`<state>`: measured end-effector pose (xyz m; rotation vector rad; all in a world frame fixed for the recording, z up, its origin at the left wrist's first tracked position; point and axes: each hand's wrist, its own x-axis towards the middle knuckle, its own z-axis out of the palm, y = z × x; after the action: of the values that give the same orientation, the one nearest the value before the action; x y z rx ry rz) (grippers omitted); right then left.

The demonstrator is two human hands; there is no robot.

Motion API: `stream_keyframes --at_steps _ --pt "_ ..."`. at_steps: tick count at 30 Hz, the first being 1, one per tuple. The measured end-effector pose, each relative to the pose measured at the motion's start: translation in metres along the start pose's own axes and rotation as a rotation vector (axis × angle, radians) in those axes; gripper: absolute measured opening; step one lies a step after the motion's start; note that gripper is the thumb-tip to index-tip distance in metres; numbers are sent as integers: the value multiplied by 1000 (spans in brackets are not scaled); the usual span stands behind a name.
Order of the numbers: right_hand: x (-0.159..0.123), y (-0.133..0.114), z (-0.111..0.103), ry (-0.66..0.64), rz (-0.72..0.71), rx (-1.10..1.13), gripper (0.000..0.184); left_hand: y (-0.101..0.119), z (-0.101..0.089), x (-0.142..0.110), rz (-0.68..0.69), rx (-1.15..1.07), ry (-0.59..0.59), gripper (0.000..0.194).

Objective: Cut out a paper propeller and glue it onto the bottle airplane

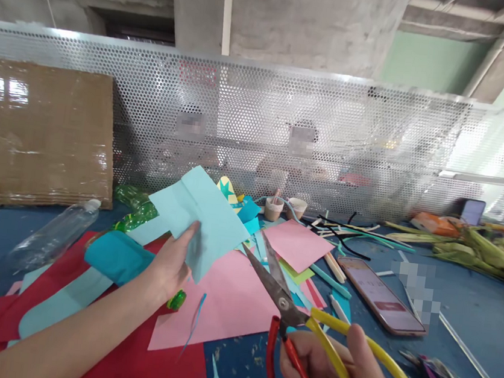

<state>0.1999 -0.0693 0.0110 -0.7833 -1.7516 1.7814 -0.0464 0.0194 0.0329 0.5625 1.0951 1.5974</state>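
My left hand (170,265) pinches a folded light-blue sheet of paper (196,216) and holds it up above the table. My right hand (340,375), at the bottom right, grips scissors (286,308) with one red and one yellow handle. Their blades are spread and point up-left toward the lower edge of the blue paper, a short gap away. Below both lie a pink sheet (225,304) and a red sheet (137,358) on the blue table (483,312).
A smartphone (379,294) lies right of the scissors. An empty plastic bottle (53,236) lies at the left by a cardboard sheet (40,134). Paper scraps, straws, two small cups (284,208) and green husks (485,252) crowd the back. A perforated metal screen (286,126) closes off the far edge.
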Motion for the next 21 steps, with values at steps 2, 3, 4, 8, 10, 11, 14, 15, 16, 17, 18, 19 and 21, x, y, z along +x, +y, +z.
stream_keyframes --at_steps 2,3,4,8,10,11,14,15,16,17,18,19,21 --pt "1 -1 0 8 -2 22 83 0 0 -3 -8 18 -10 22" --pt "1 -1 0 2 -3 43 84 0 0 -4 -15 27 -17 20" --pt "2 0 0 -5 -2 76 83 0 1 -6 -21 36 -26 19" --pt "3 6 0 -35 10 243 80 0 3 -12 -43 57 -69 18" --pt "3 10 1 -32 15 288 82 -2 3 -13 -62 63 -93 19" --pt "3 11 1 -37 15 296 83 -2 3 -13 -74 65 -113 20" --pt "3 14 3 -45 -7 271 86 -2 1 -13 -151 91 -178 24" --pt "3 15 4 -38 -11 256 87 -2 1 -14 -196 109 -199 29" --pt "3 16 4 -27 -14 243 86 -1 0 -15 -248 131 -222 38" --pt "3 17 4 -14 -20 236 86 0 1 -17 -296 150 -245 47" --pt "3 18 4 -8 -30 234 85 1 1 -18 -334 167 -275 56" --pt "4 18 3 -8 -47 241 84 2 1 -20 -354 181 -307 59" --pt "4 20 1 -24 -91 279 81 4 2 -22 -321 225 -327 55"
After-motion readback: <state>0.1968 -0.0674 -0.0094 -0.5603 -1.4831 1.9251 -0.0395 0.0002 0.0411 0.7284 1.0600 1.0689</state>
